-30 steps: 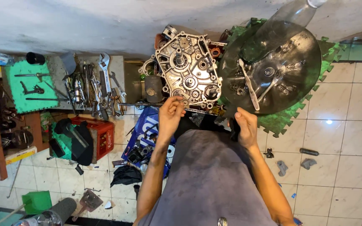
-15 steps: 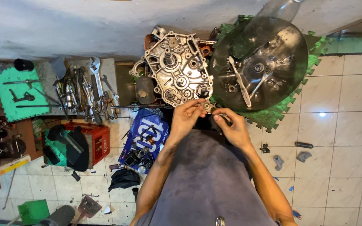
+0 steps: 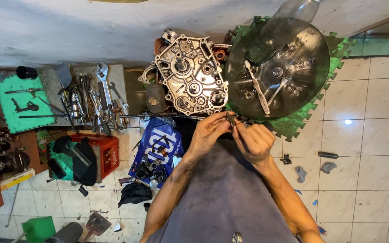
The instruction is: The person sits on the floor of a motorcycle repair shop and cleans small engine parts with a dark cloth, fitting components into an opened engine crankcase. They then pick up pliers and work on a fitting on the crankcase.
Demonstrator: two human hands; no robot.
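My left hand (image 3: 207, 134) and my right hand (image 3: 254, 142) meet just below a silver engine crankcase (image 3: 192, 81) that stands against the wall. Both pinch a small dark metal part (image 3: 229, 120) between their fingertips. The part is too small to identify. To the right of the crankcase lies a round dark pan (image 3: 279, 67) with brushes and small parts in it, resting on a green foam mat (image 3: 299, 120).
Wrenches and other hand tools (image 3: 93, 96) lie spread at the left by the wall. A red crate (image 3: 102, 150), a blue cloth with parts (image 3: 158, 146) and a green mat with tools (image 3: 19, 101) sit on the tiled floor. Small bits (image 3: 327, 155) lie at the right.
Both hands left the crankcase's lower edge and came together nearer my body, now pinching the small dark part between them. The view has shifted slightly.
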